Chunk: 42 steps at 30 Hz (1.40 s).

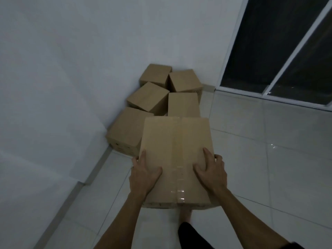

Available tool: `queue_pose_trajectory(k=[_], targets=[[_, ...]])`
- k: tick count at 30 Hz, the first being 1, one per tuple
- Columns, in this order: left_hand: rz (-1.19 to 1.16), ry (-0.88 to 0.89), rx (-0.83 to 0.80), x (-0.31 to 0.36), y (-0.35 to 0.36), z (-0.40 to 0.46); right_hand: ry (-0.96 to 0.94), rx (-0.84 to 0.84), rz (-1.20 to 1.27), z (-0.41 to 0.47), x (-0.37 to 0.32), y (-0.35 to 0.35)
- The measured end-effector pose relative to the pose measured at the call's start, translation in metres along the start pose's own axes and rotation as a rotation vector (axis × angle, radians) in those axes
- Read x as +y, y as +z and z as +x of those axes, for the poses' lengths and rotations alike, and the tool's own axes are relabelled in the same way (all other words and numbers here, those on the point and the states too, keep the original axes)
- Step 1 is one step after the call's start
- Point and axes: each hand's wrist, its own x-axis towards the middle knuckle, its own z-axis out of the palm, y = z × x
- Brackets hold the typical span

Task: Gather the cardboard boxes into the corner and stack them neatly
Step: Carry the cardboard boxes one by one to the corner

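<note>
Head view, looking down into a room corner. Large cardboard box (175, 150), taped along its middle seam, held up in front of the body, above the tiled floor (260, 159). Left hand (144, 172) on the box's near left part, thumb lying on the top face, fingers (135, 159) curled over the left edge, gripping the box. Right hand (210, 169) on the near right part, thumb and forefinger spread on the top, remaining fingers (218, 158) wrapped over the right edge, likewise gripping. Clear tape (179, 194) shining at the near end of the seam.

Beyond the held box, five smaller boxes (149, 97) clustered on the floor in the corner, along the white wall (62, 78), in two uneven rows; nearest left one (125, 131) partly hidden behind the held box, some turned at differing angles, none stacked as far as visible. Dark sliding glass door (269, 51) with white frame at upper right. Bare foot (186, 214) and dark trouser leg (190, 234) visible beneath the box.
</note>
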Motion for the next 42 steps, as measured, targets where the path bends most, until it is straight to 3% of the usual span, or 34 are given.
queue_pose_trajectory(k=[9,18,27,35,39,42], targets=[[-0.012,-0.078,-0.126,-0.018,0.051,0.152,0.029,-0.17,-0.05,0.156,-0.02,0.065],[0.004,-0.09,-0.259,-0.112,0.194,0.31,0.197,-0.252,-0.049,0.277,0.029,0.245],[0.033,-0.058,-0.335,-0.197,0.308,0.407,0.198,-0.304,-0.001,0.349,0.089,0.385],[0.112,-0.024,-0.357,-0.204,0.324,0.46,0.159,-0.281,-0.016,0.387,0.083,0.404],[0.295,-0.07,-0.364,-0.178,0.317,0.463,0.158,-0.388,-0.013,0.395,0.083,0.383],[0.412,-0.008,-0.448,-0.141,0.299,0.446,0.191,-0.432,-0.055,0.377,0.083,0.342]])
